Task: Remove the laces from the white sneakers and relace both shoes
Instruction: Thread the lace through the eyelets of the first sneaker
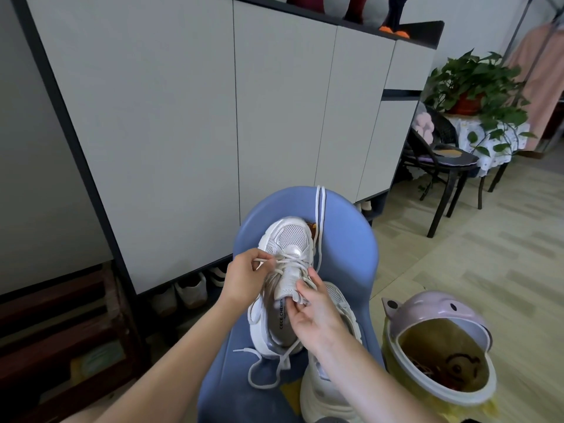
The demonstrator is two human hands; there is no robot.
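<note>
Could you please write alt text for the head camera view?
Two hands work the lace of a white mesh sneaker on a blue chair: left hand pinches a lace loop, right hand holds the tongue.

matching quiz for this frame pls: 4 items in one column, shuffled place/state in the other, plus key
Things:
1. left hand
2. right hand
3. loose lace
4. bin

Places or states:
A. draped over the top edge of the blue chair
B. on the floor to the right of the chair, lid up
C. pinches a lace at the side of the laced sneaker
D. holds the tongue of that sneaker

Pairs: 1-C, 2-D, 3-A, 4-B
</note>
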